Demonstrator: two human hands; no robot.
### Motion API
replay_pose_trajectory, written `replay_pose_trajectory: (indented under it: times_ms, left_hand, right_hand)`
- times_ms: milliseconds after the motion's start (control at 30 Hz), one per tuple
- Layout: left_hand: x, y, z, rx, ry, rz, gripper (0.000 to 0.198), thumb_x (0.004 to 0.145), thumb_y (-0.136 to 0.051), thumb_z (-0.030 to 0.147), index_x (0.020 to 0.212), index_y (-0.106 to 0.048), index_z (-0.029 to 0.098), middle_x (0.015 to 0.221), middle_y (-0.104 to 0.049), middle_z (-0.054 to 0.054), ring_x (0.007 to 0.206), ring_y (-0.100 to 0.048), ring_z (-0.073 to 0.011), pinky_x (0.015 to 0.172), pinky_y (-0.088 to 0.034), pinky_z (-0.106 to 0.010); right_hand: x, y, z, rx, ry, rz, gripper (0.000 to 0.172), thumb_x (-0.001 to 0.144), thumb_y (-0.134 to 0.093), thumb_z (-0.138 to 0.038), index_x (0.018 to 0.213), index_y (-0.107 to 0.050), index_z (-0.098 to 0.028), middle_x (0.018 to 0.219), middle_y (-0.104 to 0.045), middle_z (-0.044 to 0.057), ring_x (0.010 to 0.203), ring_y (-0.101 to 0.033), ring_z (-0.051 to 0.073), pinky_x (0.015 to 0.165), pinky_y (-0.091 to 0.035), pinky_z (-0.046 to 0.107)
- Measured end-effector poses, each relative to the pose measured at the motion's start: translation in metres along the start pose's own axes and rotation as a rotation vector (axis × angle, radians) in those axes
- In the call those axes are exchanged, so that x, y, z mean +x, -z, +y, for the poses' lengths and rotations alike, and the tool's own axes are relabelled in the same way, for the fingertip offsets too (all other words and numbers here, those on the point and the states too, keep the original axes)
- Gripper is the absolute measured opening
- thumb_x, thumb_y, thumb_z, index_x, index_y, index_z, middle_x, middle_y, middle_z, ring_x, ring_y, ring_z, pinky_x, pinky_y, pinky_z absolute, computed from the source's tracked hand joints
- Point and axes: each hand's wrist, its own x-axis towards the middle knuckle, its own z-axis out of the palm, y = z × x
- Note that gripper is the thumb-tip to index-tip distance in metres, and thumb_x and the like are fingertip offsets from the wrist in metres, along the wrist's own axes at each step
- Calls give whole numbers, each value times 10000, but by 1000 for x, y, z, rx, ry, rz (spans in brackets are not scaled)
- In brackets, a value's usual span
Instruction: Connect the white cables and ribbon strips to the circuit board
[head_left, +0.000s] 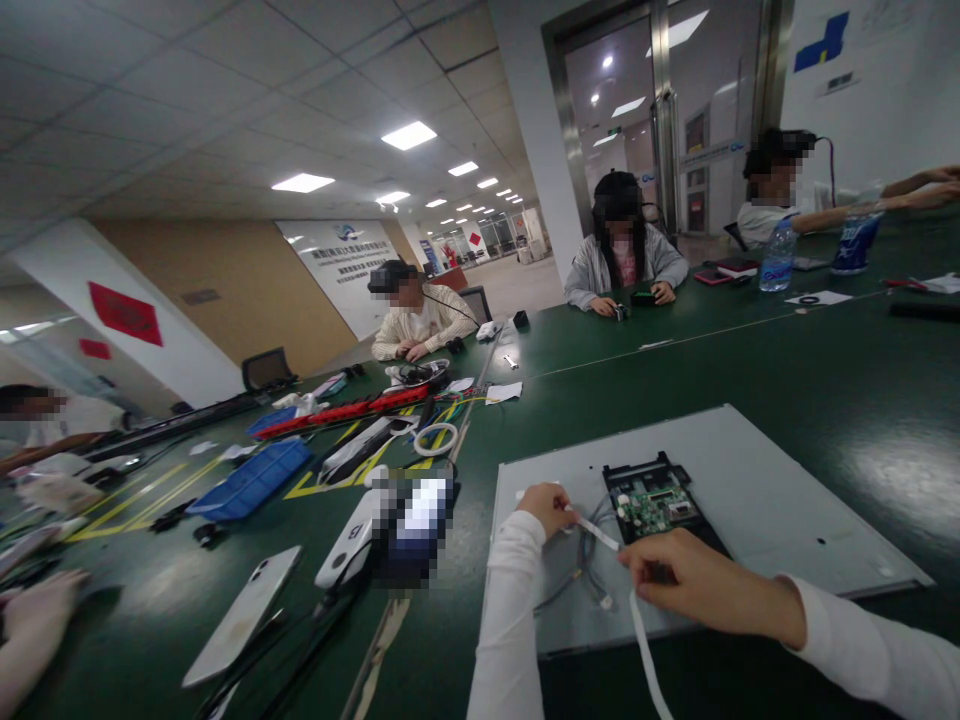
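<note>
A white, ribbon-like strip (645, 645) is stretched between my two hands and hangs down below the right one. My left hand (547, 508) pinches its far end above the left part of a light grey panel (757, 480). Closer to me, my right hand (679, 572) is closed on the strip, partly covering the lower edge of a black holder (637, 475). Set in that holder is a green circuit board (658, 508). Thin grey wires (587, 570) with a small white plug lie on the panel, under the strip.
Left of the panel are a lit phone (421, 525), a white power bank (352, 535), a white phone (244, 615) and a blue tray (255, 478). Beyond lie a red power strip (341, 410) and a white cable coil (436, 439). Several people sit around the green table (600, 390).
</note>
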Motion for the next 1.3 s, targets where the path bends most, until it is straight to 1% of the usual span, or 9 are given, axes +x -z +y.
replay_pose_trajectory:
  times_ms: [100,267,433,600,667,767,933,1133,1300]
  left_hand:
    - [0,-1,1,10,10,6,178,622,-631,329,739,-635,195,714,-634,4,659,-559,-123,573,-392,-189]
    - [-1,-2,1,3,22,16,222,600,-637,375,723,-607,193,702,-624,-2,650,-558,-131,562,-388,-200]
    - [-4,-2,2,-18,102,58,369,554,-662,435,827,-552,214,720,-608,5,647,-552,-135,542,-383,-204]
    - [-5,2,7,1,-4,14,152,613,-631,299,699,-546,207,669,-579,29,638,-537,-112,548,-366,-187]
    - [-5,3,7,6,1,30,142,615,-630,274,706,-543,209,672,-572,32,638,-532,-110,544,-360,-185]
    - [-5,4,7,1,29,65,200,609,-641,267,771,-534,217,681,-566,35,639,-530,-110,534,-355,-182]
    - [-4,3,6,14,35,44,101,640,-609,243,716,-554,207,666,-577,31,635,-532,-106,544,-363,-180]
    - [0,-2,2,22,42,35,121,658,-593,310,702,-599,197,685,-614,4,655,-555,-120,567,-384,-192]
    - [-2,-4,5,30,11,-4,354,644,-548,532,687,-612,186,690,-631,-23,640,-566,-145,553,-391,-215]
  right_hand:
    - [0,1,-3,-12,16,4,88,732,-486,-182,701,-564,-154,713,-568,-8,664,-524,94,609,-374,181]
    - [1,2,-4,18,57,-2,68,715,-492,-148,704,-560,-150,966,-548,13,691,-526,68,635,-393,172]
    - [1,-1,-1,-3,100,3,55,692,-502,-120,693,-548,-151,1005,-526,15,685,-513,57,634,-395,169]
    - [0,-1,-1,-5,100,-5,61,695,-499,-118,706,-547,-154,1048,-511,17,673,-505,52,637,-399,175]
    - [0,0,-3,-4,101,-10,65,699,-495,-118,706,-548,-155,1044,-510,17,674,-505,53,645,-402,179]
    - [-1,1,-5,-4,97,-18,67,698,-494,-118,709,-549,-154,1035,-509,21,666,-504,56,643,-407,184]
    - [-1,2,-5,-1,96,-16,70,697,-495,-117,714,-552,-155,1034,-506,17,667,-508,54,645,-404,182]
    - [-1,1,-2,-18,104,-2,65,693,-500,-116,711,-550,-153,1037,-506,21,672,-508,57,641,-402,183]
    - [-1,2,-4,-29,103,-2,69,696,-501,-120,719,-556,-156,1037,-507,26,662,-500,57,637,-404,187]
